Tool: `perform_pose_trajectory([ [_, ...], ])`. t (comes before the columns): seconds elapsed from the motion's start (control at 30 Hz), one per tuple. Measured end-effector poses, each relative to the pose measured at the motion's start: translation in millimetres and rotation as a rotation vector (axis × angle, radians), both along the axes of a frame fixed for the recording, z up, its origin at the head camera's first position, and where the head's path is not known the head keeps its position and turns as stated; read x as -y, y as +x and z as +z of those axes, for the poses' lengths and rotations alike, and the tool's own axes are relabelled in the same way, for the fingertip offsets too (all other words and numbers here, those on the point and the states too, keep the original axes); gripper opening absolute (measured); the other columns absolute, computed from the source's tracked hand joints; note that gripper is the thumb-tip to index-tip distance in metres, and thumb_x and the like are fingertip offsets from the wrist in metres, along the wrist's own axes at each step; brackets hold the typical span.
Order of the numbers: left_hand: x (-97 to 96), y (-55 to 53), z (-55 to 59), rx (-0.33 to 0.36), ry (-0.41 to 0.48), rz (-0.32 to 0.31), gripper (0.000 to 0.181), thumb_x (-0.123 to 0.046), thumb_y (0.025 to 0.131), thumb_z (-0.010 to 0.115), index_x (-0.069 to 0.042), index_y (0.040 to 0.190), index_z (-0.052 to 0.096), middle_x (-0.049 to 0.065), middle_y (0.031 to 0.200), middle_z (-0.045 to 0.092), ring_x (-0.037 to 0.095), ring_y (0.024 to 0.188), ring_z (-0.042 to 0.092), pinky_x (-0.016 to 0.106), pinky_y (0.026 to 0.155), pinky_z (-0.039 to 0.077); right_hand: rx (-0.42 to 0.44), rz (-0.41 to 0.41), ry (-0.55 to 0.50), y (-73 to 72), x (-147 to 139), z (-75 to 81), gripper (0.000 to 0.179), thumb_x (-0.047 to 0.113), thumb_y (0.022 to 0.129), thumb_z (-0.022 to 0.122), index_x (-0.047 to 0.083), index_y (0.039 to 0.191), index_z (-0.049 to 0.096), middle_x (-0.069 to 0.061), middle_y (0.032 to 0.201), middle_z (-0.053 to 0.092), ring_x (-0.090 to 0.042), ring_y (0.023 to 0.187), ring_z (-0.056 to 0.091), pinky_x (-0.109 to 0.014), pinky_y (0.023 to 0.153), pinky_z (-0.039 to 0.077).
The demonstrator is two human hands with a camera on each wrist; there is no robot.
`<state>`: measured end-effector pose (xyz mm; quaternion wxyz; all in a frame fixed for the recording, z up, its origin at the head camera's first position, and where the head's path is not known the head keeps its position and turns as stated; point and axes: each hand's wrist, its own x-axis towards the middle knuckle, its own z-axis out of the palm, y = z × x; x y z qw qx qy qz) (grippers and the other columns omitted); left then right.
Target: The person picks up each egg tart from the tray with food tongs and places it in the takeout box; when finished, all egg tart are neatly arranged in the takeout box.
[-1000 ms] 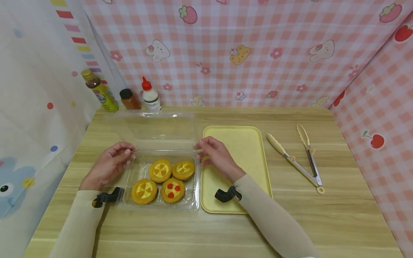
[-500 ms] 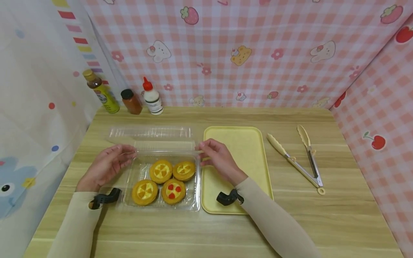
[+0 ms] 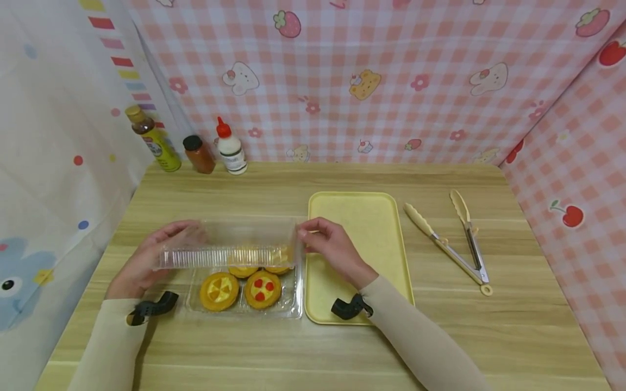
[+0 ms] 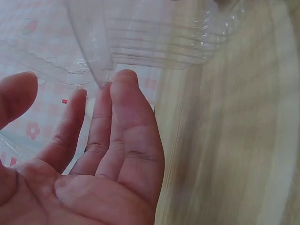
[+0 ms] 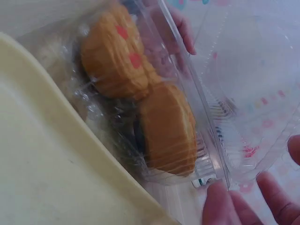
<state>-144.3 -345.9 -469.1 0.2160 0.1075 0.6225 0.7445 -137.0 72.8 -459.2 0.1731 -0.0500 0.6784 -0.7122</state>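
Note:
A clear plastic hinged food box (image 3: pixel 290 307) holds several egg tarts, among them one with red pieces on top (image 3: pixel 262 289) and one with yellow wedges (image 3: pixel 219 291). Its raised lid (image 3: pixel 225 257) leans over the back tarts, which show through the plastic. At the lid's left side is my left hand (image 3: pixel 161 250), partly behind the plastic; in the left wrist view its fingers (image 4: pixel 133 112) are fairly straight and touch the lid's edge. My right hand (image 3: pixel 332 247) is at the right back corner, fingertips (image 5: pixel 218 197) against the lid edge, with the thumb apart from them.
A yellow tray (image 3: pixel 362 206) lies right of the box, partly under my right forearm. Spread tongs (image 3: pixel 469 255) lie farther right. Along the back left stand a yellow-labelled bottle (image 3: pixel 158 144), a black-capped jar (image 3: pixel 199 155) and a red-tipped squeeze bottle (image 3: pixel 231 149).
The lid has swung from lying back behind the box up and forward over the rear tarts. My left hand has shifted slightly left; my right hand has moved slightly toward me.

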Motion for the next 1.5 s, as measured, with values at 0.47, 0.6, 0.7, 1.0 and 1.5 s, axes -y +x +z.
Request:
perform_pose_trajectory([
  [0.47, 6.5, 30.1, 3.7, -0.060, -0.100, -0.019, 0.047, -0.002, 0.113, 0.040, -0.012, 0.159, 0.045, -0.011, 0.147, 0.060, 0.003, 0.125, 0.065, 0.021, 0.097, 0.059, -0.012, 0.074, 0.065, 24.4, -1, 0.8, 0.050, 0.010, 0.104, 0.064, 0.004, 0.151, 0.046, -0.019, 0.148, 0.055, -0.020, 0.099, 0.072, -0.047, 0.095, 0.063],
  [0.6, 6.2, 38.7, 5.9, -0.075, -0.211, -0.027, 0.050, -0.004, 0.113, 0.044, -0.013, 0.162, 0.038, -0.010, 0.145, 0.059, 0.003, 0.122, 0.066, 0.023, 0.093, 0.060, 0.010, 0.093, 0.054, 32.0, -1, -0.3, 0.062, 0.008, 0.101, 0.066, 0.004, 0.155, 0.038, -0.022, 0.143, 0.055, -0.017, 0.095, 0.071, -0.042, 0.091, 0.063],
  [0.7, 6.3, 44.4, 5.2, -0.098, -0.252, -0.056, 0.054, -0.004, 0.113, 0.043, -0.013, 0.165, 0.033, -0.009, 0.144, 0.060, 0.005, 0.122, 0.066, 0.025, 0.093, 0.061, 0.030, 0.110, 0.050, 37.7, -2, -1.2, 0.069, 0.008, 0.099, 0.068, 0.006, 0.159, 0.034, -0.023, 0.140, 0.055, -0.015, 0.090, 0.072, -0.037, 0.088, 0.063],
  [1.0, 8.8, 67.2, 5.6, -0.097, -0.284, -0.115, 0.060, -0.001, 0.112, 0.043, -0.016, 0.168, 0.025, -0.008, 0.142, 0.062, 0.009, 0.119, 0.069, 0.029, 0.091, 0.062, 0.108, 0.165, 0.013, 50.4, -5, -4.0, 0.074, 0.006, 0.097, 0.070, 0.000, 0.161, 0.032, -0.017, 0.124, 0.058, -0.014, 0.089, 0.071, -0.032, 0.084, 0.063],
  [1.5, 14.7, 87.0, -1.9, -0.018, -0.036, -0.233, 0.074, 0.012, 0.109, 0.036, -0.020, 0.171, 0.014, 0.002, 0.140, 0.066, 0.012, 0.114, 0.069, 0.031, 0.086, 0.064, 0.190, 0.298, -0.026, 65.4, -10, -8.9, 0.094, 0.003, 0.093, 0.078, 0.009, 0.166, 0.020, -0.008, 0.106, 0.064, -0.015, 0.079, 0.073, -0.031, 0.077, 0.063],
])
